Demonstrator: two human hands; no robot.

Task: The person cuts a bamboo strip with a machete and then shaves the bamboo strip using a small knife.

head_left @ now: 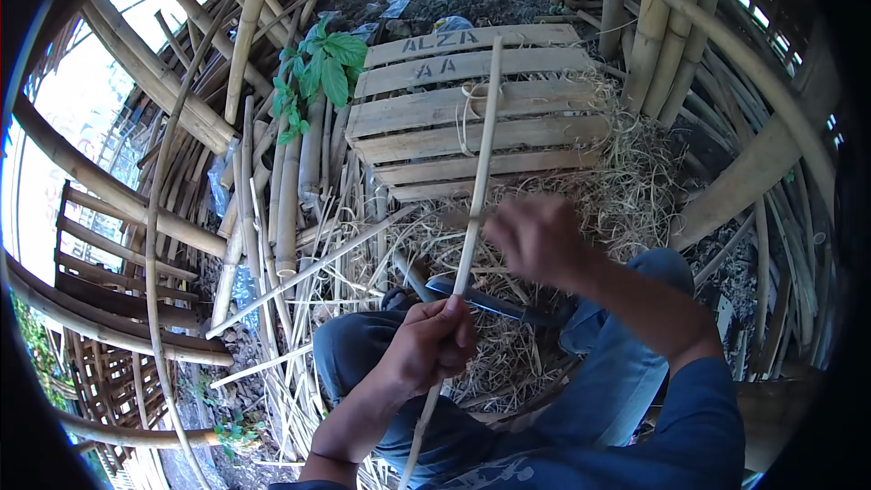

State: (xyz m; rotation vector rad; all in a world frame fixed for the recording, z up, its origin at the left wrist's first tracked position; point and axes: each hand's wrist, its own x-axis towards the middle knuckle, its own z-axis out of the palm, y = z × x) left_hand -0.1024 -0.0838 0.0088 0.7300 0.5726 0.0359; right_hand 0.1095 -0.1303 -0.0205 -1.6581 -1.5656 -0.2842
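Observation:
My left hand (435, 340) is closed round a long pale bamboo strip (483, 163), which runs up from my lap and stands out in front of the wooden crate. To the right of the strip, my right hand (535, 240) is closed and blurred by motion. A thin dark blade (458, 218) seems to reach from it to the strip, but its handle is hidden in the fingers. Below the hands, a dark sandal strap or similar blue-edged object (490, 302) shows between my knees.
Ahead lies a slatted wooden crate (481, 113) marked "ALZA". Curly shavings (635, 168) surround it. Bamboo poles (288, 191) and a green leafy plant (327, 68) are on the left. Thick upright poles (667, 27) stand at the right. Cut strips lie by my left knee.

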